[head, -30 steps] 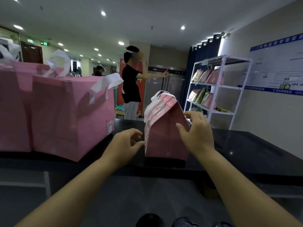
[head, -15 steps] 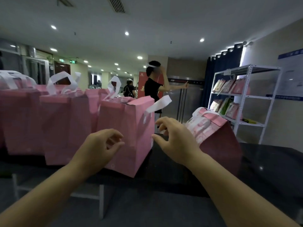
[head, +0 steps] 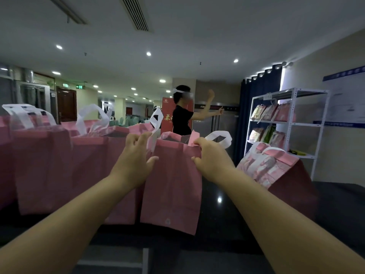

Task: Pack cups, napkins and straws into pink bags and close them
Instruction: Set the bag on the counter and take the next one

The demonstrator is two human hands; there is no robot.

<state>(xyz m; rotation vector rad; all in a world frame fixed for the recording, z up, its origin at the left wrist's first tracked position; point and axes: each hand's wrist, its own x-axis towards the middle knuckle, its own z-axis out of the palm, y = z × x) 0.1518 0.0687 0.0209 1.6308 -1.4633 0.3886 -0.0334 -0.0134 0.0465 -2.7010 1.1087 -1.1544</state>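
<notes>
- Right hand: grasps the top right rim of the bag. Fingers curl over the edge and the thumb lies on the front face.
- Left hand: released, with fingers loosely bent and spread, at the bag's top left corner. The thumb reaches across the front face. Whether it touches the bag cannot be told.
- Bag: pink, upright, mouth open. It stands on the counter near the front edge, between the two hands. Contents are hidden.
- Handles: white loops that rise from the bag's rim.
- Closed bag: pink, just right of the bag on the same counter. Its top is folded over, a patterned side panel faces the camera, and a white handle lies on the fold.
- Other bags: pink, upright, in a row left of the bag, the nearest just beside it. Their white handles stick up.
- Counter: black and glossy.
- Shelf: white metal, against the right wall beyond the counter. Coloured packets sit on its upper tiers.
- Person: in a black top, standing behind the bags with both arms raised.
</notes>
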